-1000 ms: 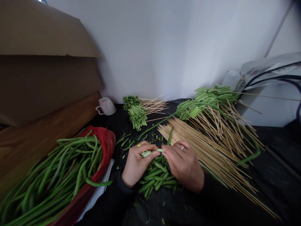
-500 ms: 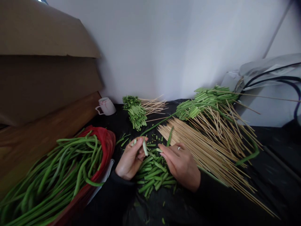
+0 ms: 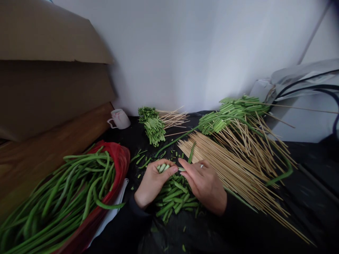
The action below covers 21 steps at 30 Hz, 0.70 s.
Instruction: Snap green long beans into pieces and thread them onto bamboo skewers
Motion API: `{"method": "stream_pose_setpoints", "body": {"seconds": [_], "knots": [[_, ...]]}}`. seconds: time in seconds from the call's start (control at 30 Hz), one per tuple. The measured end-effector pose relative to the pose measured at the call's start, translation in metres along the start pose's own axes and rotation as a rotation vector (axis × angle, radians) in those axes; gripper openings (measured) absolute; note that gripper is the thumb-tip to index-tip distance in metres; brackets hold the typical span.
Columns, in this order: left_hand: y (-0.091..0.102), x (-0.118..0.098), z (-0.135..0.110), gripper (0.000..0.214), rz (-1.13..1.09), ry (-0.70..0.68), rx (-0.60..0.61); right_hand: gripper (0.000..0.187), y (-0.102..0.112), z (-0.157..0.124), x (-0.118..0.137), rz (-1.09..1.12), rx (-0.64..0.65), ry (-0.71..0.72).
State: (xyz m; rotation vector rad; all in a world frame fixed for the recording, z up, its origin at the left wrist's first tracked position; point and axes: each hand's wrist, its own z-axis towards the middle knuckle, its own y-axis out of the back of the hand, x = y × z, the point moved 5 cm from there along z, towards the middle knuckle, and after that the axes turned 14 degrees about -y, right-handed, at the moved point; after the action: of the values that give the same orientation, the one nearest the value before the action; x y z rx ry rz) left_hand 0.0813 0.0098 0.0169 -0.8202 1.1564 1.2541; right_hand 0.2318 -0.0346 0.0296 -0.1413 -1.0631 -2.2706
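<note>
My left hand [image 3: 152,182] is curled around several short pieces of green bean [image 3: 162,168], their pale ends showing above the thumb. Close beside it, my right hand [image 3: 206,185], with a ring on one finger, pinches a pale bean piece [image 3: 181,169] that reaches toward the left thumb. Under both hands lies a pile of cut green beans [image 3: 176,199] on the black sheet [image 3: 169,238]. Loose bamboo skewers [image 3: 227,169] fan out beyond my right hand. Part of the pile is hidden by the hands.
A red bag [image 3: 122,162] of long beans [image 3: 69,187] stands at left, near a white mug [image 3: 120,119] and a cardboard box [image 3: 55,84]. Skewered bean bundles lie at the back centre [image 3: 154,130] and back right [image 3: 238,107]. A long bean [image 3: 174,141] stretches between them.
My left hand has moved right and turned, closing in on the right hand. The bean pieces in it now sit bunched together. My right hand has barely shifted.
</note>
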Motion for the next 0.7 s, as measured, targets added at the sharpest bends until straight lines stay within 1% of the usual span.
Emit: {"method": "stream_pose_setpoints", "body": {"seconds": [0.1,0.2,0.27,0.37,0.43,0.47,0.57,0.63,0.7], "knots": [[0.011,-0.001,0.003,0.026,0.047,-0.052,-0.118,0.031,-0.001,0.001,-0.002,-0.008,0.022,-0.034],[0.023,0.001,0.006,0.025,0.043,-0.110,-0.243,0.026,-0.002,0.001,-0.006,-0.022,0.053,-0.090],[0.027,0.002,0.007,0.025,0.061,-0.135,-0.276,0.023,-0.002,0.002,-0.008,-0.038,0.064,-0.114],[0.030,-0.001,0.008,0.024,0.157,-0.194,-0.285,0.021,0.000,0.003,-0.010,-0.094,0.044,-0.095],[0.027,-0.008,0.007,0.018,0.268,-0.274,-0.249,0.021,0.000,0.002,-0.010,-0.146,0.026,-0.065],[0.025,-0.012,0.007,0.014,0.332,-0.327,-0.206,0.021,0.000,0.002,-0.010,-0.171,0.022,-0.049],[0.012,-0.019,0.003,0.013,0.514,-0.477,-0.019,0.024,-0.002,0.001,-0.009,-0.230,0.037,-0.012],[0.005,-0.018,0.000,0.017,0.599,-0.529,0.098,0.025,-0.001,0.000,-0.008,-0.242,0.045,0.006],[0.001,-0.015,-0.002,0.017,0.658,-0.549,0.168,0.025,0.000,-0.001,-0.006,-0.231,0.045,0.026]]}}
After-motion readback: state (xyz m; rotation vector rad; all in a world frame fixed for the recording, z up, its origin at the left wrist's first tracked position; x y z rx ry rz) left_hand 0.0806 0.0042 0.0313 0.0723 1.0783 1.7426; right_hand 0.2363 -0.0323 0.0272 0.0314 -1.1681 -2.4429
